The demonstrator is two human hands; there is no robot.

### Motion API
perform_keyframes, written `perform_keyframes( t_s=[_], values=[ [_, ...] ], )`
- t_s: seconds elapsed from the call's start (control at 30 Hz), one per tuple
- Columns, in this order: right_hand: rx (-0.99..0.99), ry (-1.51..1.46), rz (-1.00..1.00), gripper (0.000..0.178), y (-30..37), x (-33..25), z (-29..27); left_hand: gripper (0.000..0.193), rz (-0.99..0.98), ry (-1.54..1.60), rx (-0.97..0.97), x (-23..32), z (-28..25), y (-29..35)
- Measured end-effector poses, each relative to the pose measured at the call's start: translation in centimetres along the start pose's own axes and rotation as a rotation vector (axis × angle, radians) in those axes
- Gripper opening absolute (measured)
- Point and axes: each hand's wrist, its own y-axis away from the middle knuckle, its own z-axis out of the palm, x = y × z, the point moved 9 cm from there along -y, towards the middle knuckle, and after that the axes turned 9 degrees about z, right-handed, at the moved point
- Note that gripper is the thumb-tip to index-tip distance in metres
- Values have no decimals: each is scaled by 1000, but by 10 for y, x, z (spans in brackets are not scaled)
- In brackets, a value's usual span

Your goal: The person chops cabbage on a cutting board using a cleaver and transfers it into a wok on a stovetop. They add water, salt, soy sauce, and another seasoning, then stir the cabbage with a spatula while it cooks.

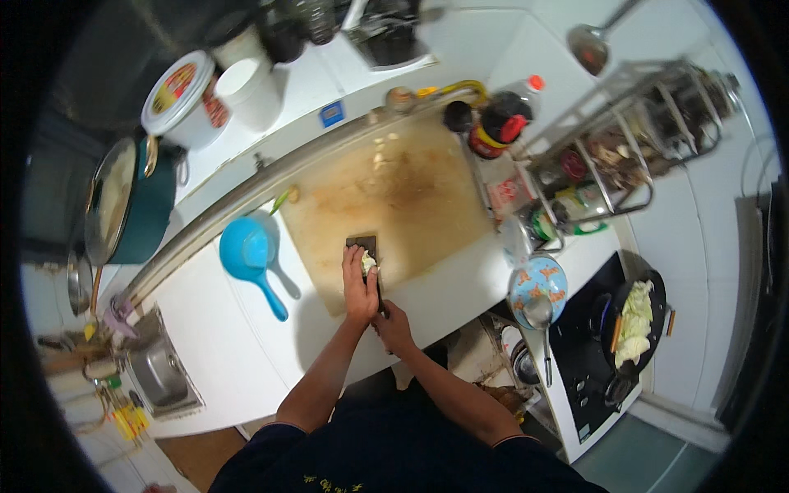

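My right hand (395, 330) grips the handle of a dark cleaver (370, 241) low over the front part of a large yellowish cutting board (444, 218). My left hand (358, 289) lies along the blade, its fingers closed over a small pale lump of cabbage (367, 264) against the metal. The fingers hide part of the blade. Farther back on the board are several small pale pieces, perhaps garlic (379, 156). A green vegetable scrap (283, 198) lies by the board's left edge.
A blue water dipper (245, 246) sits left of the board, beyond it a sink (160, 370). At right, a patterned bowl (528, 283) carries a ladle (539, 316). A wok (655, 345) of cabbage leaves (634, 324) stands on the black stove (583, 353). Bottles (497, 123) and a rack (633, 148) line the back right.
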Motion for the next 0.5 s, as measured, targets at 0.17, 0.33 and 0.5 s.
perform_keyframes(
  t_s=[0.17,0.33,0.5],
  values=[
    [198,-28,-56,27,107,-58,-103,44,139,148,-144,130,56,-4],
    [782,-123,-299,25,248,-75,-280,44,357,480,-449,347,191,25],
    [1146,-267,-154,18,394,-63,-440,38,637,788,-656,550,315,90]
  ],
)
